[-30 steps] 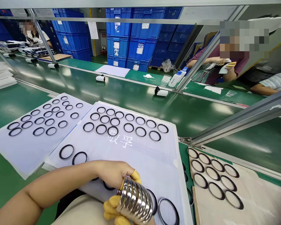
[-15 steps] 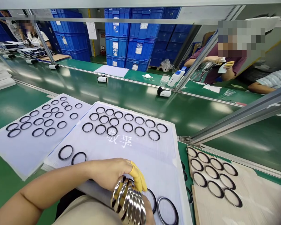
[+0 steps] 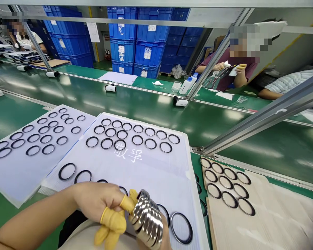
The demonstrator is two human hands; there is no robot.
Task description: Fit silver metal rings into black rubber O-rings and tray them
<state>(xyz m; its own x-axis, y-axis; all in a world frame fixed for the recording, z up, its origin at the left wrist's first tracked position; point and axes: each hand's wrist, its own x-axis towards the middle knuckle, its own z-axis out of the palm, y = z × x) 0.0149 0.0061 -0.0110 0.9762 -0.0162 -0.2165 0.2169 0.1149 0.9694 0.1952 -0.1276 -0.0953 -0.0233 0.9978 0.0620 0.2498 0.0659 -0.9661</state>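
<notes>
Several silver rings stack along an axis running toward the body, held by the closed fingers of the right hand; the left hand sits just beside them, its yellow-capped fingers half-curled.

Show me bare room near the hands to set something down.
Bare green belt runs beyond the white sheet. The tan board is bare right of its black rings. Crowded: the sheet's near edge, around the left hand, right hand and metal ring stack.
</notes>
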